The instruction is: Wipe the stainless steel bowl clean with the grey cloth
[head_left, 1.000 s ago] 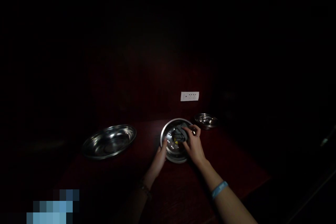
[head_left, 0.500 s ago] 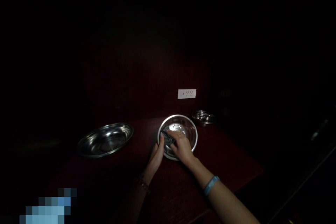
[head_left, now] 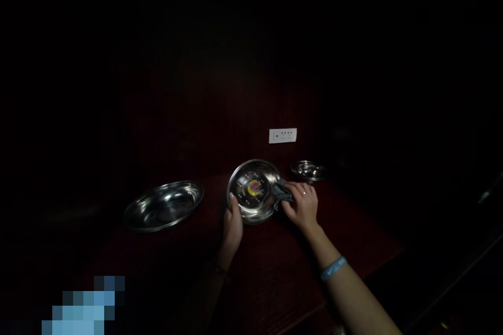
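A shiny steel bowl (head_left: 243, 203) is held tilted above the dark red table, with a round yellow and red sticker (head_left: 257, 187) at its centre. My left hand (head_left: 233, 225) grips the bowl's left edge, the thumb lying over the rim. Bunched in the fingers of my right hand (head_left: 305, 207) is a dark patterned cloth (head_left: 282, 192), pressed against the bowl's right rim. Whether the sticker is on the inside or the underside, I cannot tell.
On the left of the dark red table (head_left: 275, 261) lies a wide steel basin (head_left: 165, 207). A smaller steel dish (head_left: 308, 170) stands at the back right. A white socket panel (head_left: 283, 135) is on the wall behind. The surroundings are very dark.
The bowl has turned and shifted slightly up and left, and its sticker now shows. My right hand has moved with the cloth from inside the bowl to its right rim.
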{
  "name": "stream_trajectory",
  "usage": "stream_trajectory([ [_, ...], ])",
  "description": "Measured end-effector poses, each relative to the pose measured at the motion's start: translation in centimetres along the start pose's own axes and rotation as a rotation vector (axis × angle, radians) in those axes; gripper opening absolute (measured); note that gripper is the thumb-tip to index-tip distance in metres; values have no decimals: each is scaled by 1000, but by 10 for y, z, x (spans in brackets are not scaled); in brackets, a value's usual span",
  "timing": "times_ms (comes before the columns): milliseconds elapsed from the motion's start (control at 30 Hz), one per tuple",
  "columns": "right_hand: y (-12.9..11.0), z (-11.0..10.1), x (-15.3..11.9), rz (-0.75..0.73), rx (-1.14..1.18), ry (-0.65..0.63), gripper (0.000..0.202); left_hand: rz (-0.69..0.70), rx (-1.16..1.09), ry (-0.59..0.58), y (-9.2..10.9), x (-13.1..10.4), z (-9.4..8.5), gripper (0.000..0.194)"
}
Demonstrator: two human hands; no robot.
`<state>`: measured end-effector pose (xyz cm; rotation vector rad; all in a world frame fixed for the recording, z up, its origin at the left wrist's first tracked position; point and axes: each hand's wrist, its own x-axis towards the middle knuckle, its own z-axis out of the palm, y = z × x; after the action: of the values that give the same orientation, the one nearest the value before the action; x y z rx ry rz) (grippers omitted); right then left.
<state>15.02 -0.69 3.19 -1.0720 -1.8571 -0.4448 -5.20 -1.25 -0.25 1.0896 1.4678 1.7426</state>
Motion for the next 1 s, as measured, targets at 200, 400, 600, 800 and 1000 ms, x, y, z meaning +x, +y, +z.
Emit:
stream_trajectory([
  [200, -12, 15, 8, -90, -139, -161, 61, -105, -12, -59, 3, -4, 2, 64],
  [400, -23, 31, 4, 4, -98, -275, 55, 6, -19, -117, 12, -14, 3, 53],
  [600, -40, 42, -10, 98, 598, -323, 40, 23, -88, -16, 12, -11, 0, 54],
  [800, -11, 62, -28, 637, 1021, 124, 33, -26, -126, -49, 1, -9, 2, 58],
  [1000, 39, 53, -15, 819, 935, 492, 32, -69, -108, 32, 13, -10, -7, 56],
])
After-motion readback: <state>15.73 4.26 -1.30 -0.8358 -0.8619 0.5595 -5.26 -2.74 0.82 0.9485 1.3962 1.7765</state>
